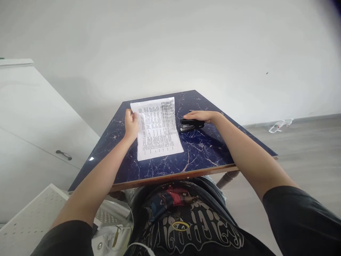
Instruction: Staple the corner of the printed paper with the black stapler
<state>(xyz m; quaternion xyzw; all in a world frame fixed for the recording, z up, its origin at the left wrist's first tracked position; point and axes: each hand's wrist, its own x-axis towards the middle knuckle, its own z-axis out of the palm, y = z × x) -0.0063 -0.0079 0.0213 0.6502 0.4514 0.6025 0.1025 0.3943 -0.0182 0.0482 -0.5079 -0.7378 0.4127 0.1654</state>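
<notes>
Paper (157, 133): white, dense dark print, slightly curved; stapler (190, 125) black.

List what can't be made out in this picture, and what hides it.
Head view:
White printed paper sheet: wording too small and blurred to read.
Left hand: fingertips hidden by the sheet and the hand itself.
Long black stapler: top partly covered by the right hand.
White cabinet: cut off by the left edge.

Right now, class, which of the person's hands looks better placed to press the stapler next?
Probably the right: the right hand already lies on top of the black stapler, while the left hand holds the printed paper by its left edge.
</notes>
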